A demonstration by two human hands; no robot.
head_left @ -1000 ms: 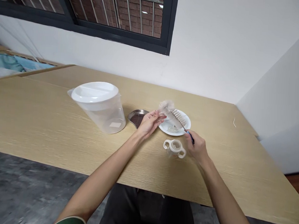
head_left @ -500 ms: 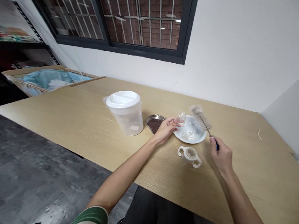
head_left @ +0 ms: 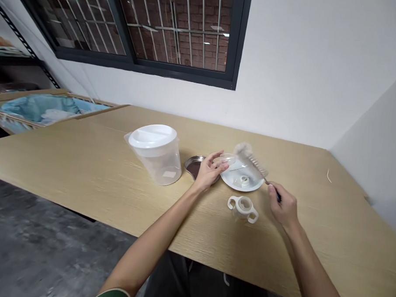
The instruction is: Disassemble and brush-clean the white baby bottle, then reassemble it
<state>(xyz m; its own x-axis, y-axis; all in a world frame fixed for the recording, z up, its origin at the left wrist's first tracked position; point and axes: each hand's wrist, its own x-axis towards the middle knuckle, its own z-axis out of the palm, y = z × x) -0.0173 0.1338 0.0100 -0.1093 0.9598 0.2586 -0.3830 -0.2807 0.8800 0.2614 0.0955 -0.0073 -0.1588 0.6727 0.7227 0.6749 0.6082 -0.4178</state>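
Between the thumb and fingers of my left hand [head_left: 210, 172] is a clear dome-shaped bottle cap [head_left: 228, 158], held over the left side of a white bowl [head_left: 241, 186]. My right hand [head_left: 282, 205] is closed round the dark handle of a bottle brush [head_left: 251, 163]. The brush slants up and left over the bowl, its bristle tip close to the cap; I cannot tell if they touch. A white ring-like part [head_left: 244, 180] lies in the bowl along with pale, see-through pieces. In front of the bowl stands a clear baby bottle [head_left: 243, 206] with two white handles and an open top.
A lidded translucent pitcher [head_left: 154, 157] stands left of my left hand. Partly behind that hand lies a metal kidney dish [head_left: 192, 165]. A lined basket [head_left: 48, 109] sits at the far left, and a thin pale strip [head_left: 328, 176] lies at the right.
My left hand has turned the cap so its round rim shows on top. The brush has come closer to the cap. The whole view has shifted a little to the right.
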